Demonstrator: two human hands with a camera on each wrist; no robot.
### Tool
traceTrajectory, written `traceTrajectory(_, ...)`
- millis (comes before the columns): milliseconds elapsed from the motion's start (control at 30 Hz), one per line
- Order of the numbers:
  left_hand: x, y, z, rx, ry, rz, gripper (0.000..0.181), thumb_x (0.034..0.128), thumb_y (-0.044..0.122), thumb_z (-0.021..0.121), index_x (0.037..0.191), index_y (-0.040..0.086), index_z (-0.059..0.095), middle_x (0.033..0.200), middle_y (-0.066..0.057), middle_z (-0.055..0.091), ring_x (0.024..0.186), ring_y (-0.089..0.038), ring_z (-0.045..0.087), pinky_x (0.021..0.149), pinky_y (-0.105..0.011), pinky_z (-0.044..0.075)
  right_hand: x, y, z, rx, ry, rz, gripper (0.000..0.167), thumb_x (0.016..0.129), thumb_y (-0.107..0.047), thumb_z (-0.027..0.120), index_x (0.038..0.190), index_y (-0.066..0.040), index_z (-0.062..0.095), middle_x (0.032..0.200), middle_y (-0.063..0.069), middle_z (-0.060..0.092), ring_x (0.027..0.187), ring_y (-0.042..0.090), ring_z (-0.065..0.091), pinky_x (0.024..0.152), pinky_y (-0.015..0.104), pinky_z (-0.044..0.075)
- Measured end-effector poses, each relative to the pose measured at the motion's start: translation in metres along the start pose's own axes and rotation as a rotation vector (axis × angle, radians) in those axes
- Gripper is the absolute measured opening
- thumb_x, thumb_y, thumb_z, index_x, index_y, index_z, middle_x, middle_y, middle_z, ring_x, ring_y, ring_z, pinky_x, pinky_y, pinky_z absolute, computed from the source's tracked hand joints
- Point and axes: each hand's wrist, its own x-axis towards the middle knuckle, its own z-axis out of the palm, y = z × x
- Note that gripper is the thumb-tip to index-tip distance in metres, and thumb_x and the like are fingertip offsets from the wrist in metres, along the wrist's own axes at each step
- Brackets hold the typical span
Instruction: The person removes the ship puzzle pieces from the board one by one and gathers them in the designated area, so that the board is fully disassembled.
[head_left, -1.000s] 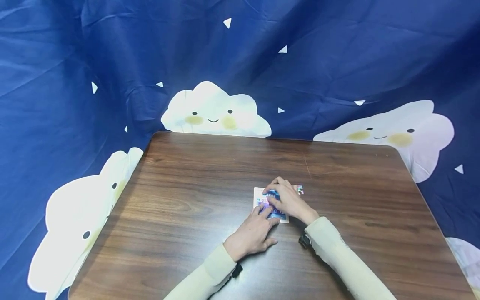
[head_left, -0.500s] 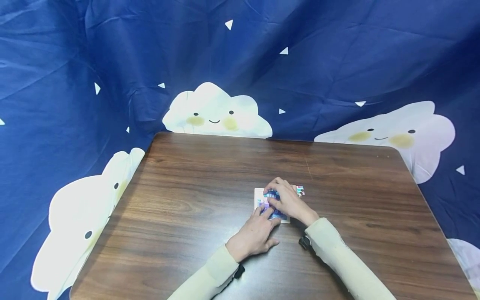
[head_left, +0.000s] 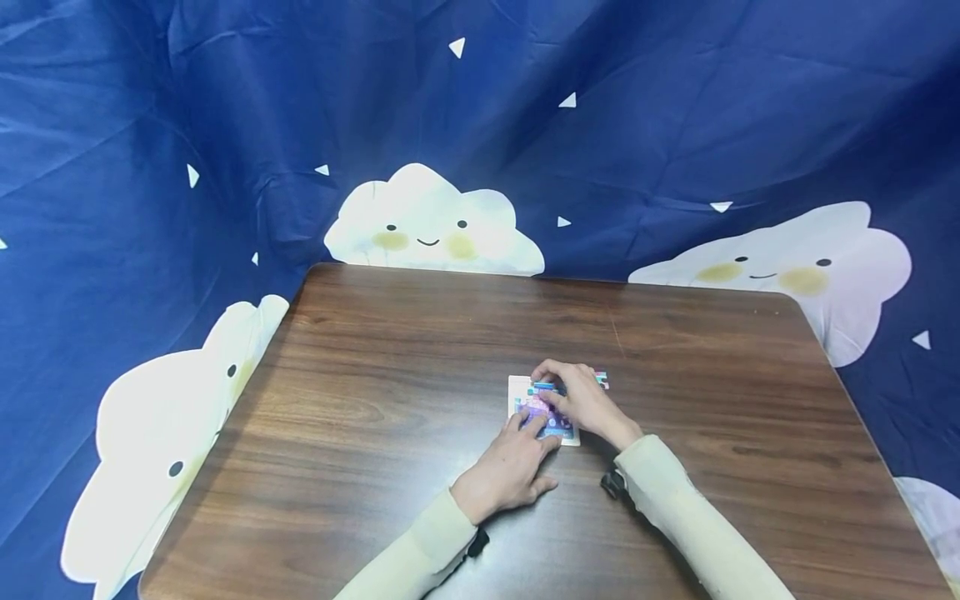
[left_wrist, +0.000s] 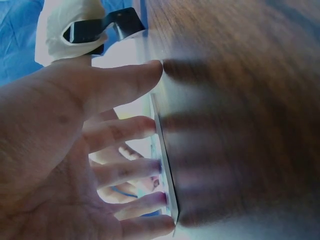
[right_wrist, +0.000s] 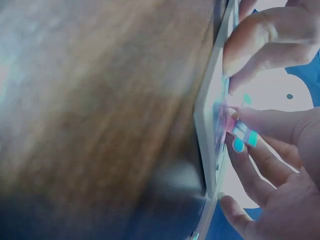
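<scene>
A small white-bordered puzzle board [head_left: 513,392] with blue, pink and purple pieces lies on the table under both hands. The left hand [head_left: 504,468] rests its spread fingertips on the board's near left part; in the left wrist view the left hand [left_wrist: 105,150] has several fingers on the board edge [left_wrist: 167,175]. At the board's upper right, the right hand [head_left: 588,404] pinches a puzzle piece. The right wrist view shows that piece [right_wrist: 242,134], pink, white and turquoise, tilted between thumb and fingers of the right hand [right_wrist: 285,150], against the board's surface.
Another colourful piece [head_left: 602,380] lies just beyond the right hand, partly hidden by it. The brown wooden table [head_left: 375,350] extends on all sides of the board. A blue cloth [head_left: 600,50] with cloud pictures hangs behind and at the sides.
The right hand has shifted slightly to the right and its fingers have changed their hold, with the piece between them turned. The left hand has stayed nearly still on the board.
</scene>
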Motion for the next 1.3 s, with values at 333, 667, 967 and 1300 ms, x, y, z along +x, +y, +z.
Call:
traceTrajectory(333,0.000,0.001,0.001,-0.015,-0.006,-0.015,0.057,0.0898,0.049,0.077,0.138,0.019,0.067,0.151,-0.012,0.056,0.141,-0.039,0.051,0.121,-0.047,0.044,-0.001,0.004,-0.007,0.041,0.068,0.049,0.016,0.094,-0.007,0.075,0.110,-0.010,0.073,0.102,0.006,0.079,0.094,0.025,0.073,0.088,0.048,0.058)
traceTrajectory(667,-0.002,0.002,0.003,-0.020,-0.006,-0.013,0.057,0.0897,0.048,0.078,0.137,0.019,0.067,0.153,-0.013,0.055,0.141,-0.039,0.051,0.121,-0.047,0.043,-0.014,0.023,-0.024,0.039,0.122,0.096,0.019,0.097,-0.005,0.070,0.116,-0.009,0.072,0.108,0.011,0.079,0.101,0.031,0.074,0.090,0.052,0.059)
traceTrajectory(967,0.000,0.000,0.000,-0.022,-0.009,-0.005,0.055,0.0904,0.048,0.077,0.136,0.019,0.068,0.152,-0.013,0.056,0.141,-0.039,0.052,0.123,-0.048,0.041,-0.020,0.039,-0.045,-0.006,0.162,0.142,0.021,0.101,-0.010,0.067,0.121,-0.012,0.074,0.120,0.013,0.077,0.105,0.032,0.071,0.092,0.050,0.056)
traceTrajectory(1300,0.002,-0.002,0.002,-0.001,0.013,0.018,0.051,0.0916,0.048,0.076,0.133,0.020,0.069,0.149,-0.011,0.059,0.141,-0.035,0.053,0.123,-0.045,0.039,-0.029,0.053,-0.058,0.037,0.217,0.212,0.021,0.096,-0.007,0.073,0.116,-0.006,0.070,0.096,0.014,0.078,0.072,0.012,0.070,0.059,0.022,0.055)
